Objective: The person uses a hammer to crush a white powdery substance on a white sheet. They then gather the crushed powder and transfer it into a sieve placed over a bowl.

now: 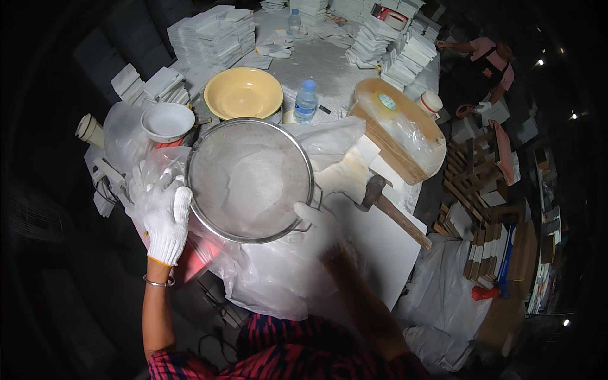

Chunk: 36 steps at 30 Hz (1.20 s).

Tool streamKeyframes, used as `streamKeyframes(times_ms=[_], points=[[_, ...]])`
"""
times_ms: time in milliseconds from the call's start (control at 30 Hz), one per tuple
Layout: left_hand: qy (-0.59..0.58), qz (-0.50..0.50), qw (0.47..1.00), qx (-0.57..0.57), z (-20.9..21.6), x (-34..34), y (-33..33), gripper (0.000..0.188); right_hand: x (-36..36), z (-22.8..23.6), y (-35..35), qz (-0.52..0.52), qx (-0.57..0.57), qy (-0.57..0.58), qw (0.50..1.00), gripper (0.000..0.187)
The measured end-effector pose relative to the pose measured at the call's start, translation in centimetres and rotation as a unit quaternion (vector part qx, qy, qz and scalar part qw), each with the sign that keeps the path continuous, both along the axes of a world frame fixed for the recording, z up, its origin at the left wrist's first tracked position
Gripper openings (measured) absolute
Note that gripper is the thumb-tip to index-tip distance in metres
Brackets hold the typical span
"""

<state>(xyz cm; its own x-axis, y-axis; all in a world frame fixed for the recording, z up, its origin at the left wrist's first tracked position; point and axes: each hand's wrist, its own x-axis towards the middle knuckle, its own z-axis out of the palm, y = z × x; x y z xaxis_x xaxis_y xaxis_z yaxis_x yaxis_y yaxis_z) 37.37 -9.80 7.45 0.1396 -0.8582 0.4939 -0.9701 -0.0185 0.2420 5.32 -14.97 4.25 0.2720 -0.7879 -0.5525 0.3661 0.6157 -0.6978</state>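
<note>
A round metal sieve (253, 237) with a steel rim and a wire handle on its right holds a patch of white powder (256, 180). My left hand (166, 212), in a white knit glove, is closed at the sieve's left edge, its thumb along the rim; part of its grip is hidden. My right hand (320, 225), also gloved, is smeared by motion at the right-hand handle. One fingertip overlaps the handle; the other fingers cannot be made out. Clear plastic sheeting (266, 278) lies beneath the sieve and bunches around my left hand.
Beyond the sieve stand a yellow basin (244, 95), a white bowl (167, 123) and a water bottle (306, 102). A hammer (392, 212) lies at right, near a wrapped cardboard box (396, 133). White tile stacks (215, 38) line the back. Another person (484, 66) stands far right.
</note>
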Motion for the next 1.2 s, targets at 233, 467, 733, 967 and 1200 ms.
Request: streamKeyframes(times_ms=[233,467,733,967,1200], points=[[-0.107,0.120,0.974,0.161,1.1,-2.3,-1.5,0.065,-4.8,0.2,-0.5,-0.005,-0.019,0.163,0.986,0.041],[-0.162,0.125,0.959,0.195,-1.1,0.2,-1.3,0.028,-4.5,2.0,0.1,0.001,-0.005,0.227,0.974,0.033],[0.055,0.125,0.988,0.071,-2.0,2.0,1.2,0.034,-4.3,4.4,1.1,0.075,-0.009,0.143,0.987,0.034],[0.125,0.055,0.990,-0.025,-4.4,3.5,2.4,0.017,-2.5,3.4,1.9,0.156,0.054,0.069,0.984,0.029],[0.074,0.054,0.996,-0.011,-4.1,3.2,3.9,0.013,0.0,-0.1,-0.1,0.018,0.064,0.030,0.997,0.041]])
